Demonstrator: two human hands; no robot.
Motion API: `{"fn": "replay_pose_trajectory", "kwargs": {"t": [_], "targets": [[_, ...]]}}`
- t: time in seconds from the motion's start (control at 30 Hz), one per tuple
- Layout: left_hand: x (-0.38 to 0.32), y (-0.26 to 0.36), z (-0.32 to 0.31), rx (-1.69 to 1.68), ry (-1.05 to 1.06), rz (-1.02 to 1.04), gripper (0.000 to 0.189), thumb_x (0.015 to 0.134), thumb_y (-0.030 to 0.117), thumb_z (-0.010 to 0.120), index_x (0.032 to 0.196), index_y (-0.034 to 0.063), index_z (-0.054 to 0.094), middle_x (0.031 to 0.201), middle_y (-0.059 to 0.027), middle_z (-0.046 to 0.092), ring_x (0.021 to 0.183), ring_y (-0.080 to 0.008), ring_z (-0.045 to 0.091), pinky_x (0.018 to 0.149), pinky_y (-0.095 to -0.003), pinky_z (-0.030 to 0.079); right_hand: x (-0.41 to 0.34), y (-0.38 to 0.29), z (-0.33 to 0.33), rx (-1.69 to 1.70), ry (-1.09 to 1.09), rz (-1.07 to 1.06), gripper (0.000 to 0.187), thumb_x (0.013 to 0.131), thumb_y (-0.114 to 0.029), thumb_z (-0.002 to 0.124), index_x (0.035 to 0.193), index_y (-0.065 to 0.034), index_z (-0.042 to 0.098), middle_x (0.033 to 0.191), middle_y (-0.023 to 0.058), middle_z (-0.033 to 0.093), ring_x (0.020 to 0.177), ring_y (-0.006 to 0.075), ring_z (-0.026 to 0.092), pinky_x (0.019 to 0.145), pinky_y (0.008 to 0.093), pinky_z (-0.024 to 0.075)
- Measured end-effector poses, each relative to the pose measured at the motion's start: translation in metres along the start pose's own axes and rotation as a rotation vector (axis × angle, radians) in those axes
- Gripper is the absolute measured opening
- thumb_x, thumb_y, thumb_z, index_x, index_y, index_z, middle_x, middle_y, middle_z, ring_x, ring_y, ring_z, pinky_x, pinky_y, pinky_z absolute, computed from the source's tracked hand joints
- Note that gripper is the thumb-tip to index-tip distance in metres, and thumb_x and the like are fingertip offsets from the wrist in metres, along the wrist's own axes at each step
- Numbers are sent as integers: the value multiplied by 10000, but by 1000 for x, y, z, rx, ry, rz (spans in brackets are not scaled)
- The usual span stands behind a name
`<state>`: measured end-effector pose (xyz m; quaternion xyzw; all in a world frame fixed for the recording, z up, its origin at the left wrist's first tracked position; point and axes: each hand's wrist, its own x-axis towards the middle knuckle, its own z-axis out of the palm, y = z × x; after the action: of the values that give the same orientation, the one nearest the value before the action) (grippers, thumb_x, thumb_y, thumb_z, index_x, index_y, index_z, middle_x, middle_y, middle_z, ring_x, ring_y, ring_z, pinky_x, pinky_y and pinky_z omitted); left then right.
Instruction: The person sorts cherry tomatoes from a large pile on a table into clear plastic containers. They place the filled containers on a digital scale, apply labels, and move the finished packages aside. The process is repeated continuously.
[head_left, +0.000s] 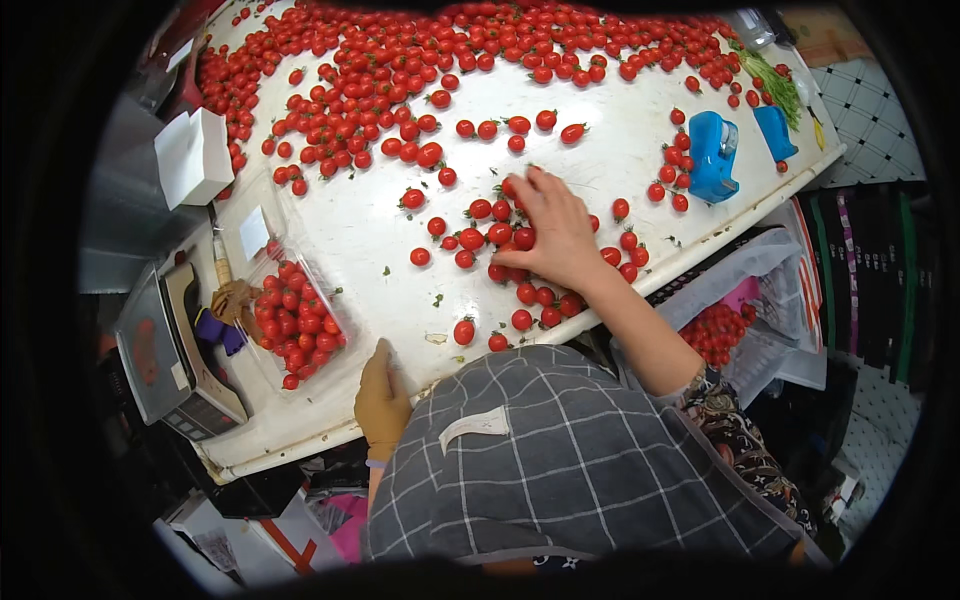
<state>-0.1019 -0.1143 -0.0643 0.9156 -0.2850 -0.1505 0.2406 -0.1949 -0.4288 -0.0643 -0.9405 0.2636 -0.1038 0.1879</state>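
Observation:
Bare and with its fingers spread, my right hand (559, 232) rests over a loose group of cherry tomatoes (471, 239) near the table's front edge; whether it grips any under the palm is hidden. My left hand (382, 405), in a tan glove, is at the table edge beside my checked apron; its fingers are partly out of sight and I see nothing in it. To its left lies a clear plastic clamshell box (339, 315) with cherry tomatoes in its tray and its lid raised behind.
A large heap of cherry tomatoes (390, 60) covers the far side. Two blue tape dispensers (712, 157) stand at right. At left are a digital scale (202, 409), a stack of white labels or paper (196, 157) and a knife handle (222, 270). A lined crate with tomatoes (716, 334) sits below the right edge.

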Motion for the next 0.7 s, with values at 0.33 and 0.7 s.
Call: {"fn": "replay_pose_trajectory", "kwargs": {"t": [0.33, 0.7], "targets": [[16, 38, -17, -815, -185, -342, 357, 924, 213, 541, 1253, 74, 548, 974, -75, 623, 800, -128, 593, 662, -235, 489, 59, -35, 24, 158, -152, -105, 597, 701, -380, 748, 1215, -151, 549, 1145, 100, 499, 999, 265, 539, 812, 373, 483], [51, 66, -26, -1165, -352, -494, 296, 911, 280, 525, 1050, 30, 601, 891, -73, 637, 688, -98, 556, 592, -223, 440, 71, -17, 34, 292, -229, -54, 294, 799, -258, 660, 1053, -119, 613, 951, 101, 578, 824, 262, 607, 737, 345, 497]]}}
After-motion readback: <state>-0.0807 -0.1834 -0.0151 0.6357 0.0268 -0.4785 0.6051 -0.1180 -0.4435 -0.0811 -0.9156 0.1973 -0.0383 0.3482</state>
